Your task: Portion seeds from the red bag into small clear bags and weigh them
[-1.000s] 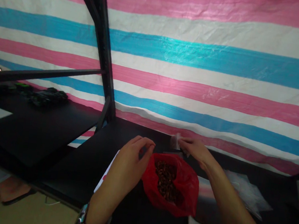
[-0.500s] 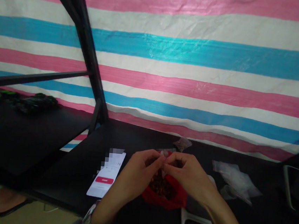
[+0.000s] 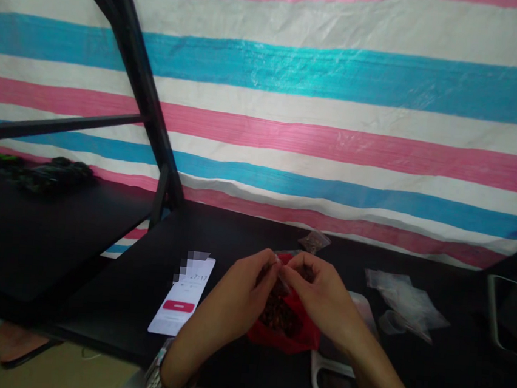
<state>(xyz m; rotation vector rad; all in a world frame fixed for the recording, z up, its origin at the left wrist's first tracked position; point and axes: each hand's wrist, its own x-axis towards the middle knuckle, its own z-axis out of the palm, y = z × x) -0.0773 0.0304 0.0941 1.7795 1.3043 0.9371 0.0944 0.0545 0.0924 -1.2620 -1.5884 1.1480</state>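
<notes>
A: Noticed what change over the last second?

B: Saw the right hand (image 3: 319, 294) brought in from the back of the matt black desk (image 3: 236, 234) to meet the left hand (image 3: 244, 287) above the glossy red plastic bag (image 3: 302, 338). Recorded the small clear plastic bag (image 3: 283, 280), earlier in the right fingertips alone, now between both sets.

A: Checked the grip?

B: Found both pinching, thumb towards forefinger, on the clear bag; neither spread. Could not tell behind the knuckles whether open or sealed.

A: Read that how for the work?

B: Judged a switch from one-handed holding to two-handed handling, right over the red bag's mouth. Saw little further change in the last half second.

A: Logged materials?

B: Described the red bag as thin, crumpled film, slumped wide, holding small irregular brown pieces (image 3: 279, 319) with a dull shine. Listed a small clear packet with brownish contents (image 3: 315, 242) near the desk's back edge. To the right, noted limp, overlapping flat clear plastic bags (image 3: 415, 303), with a small clear round cup (image 3: 391, 323) at the near side. Placed a white-rimmed flat device with a dark window (image 3: 316, 379), probably a scale, just beside the red bag.
</notes>
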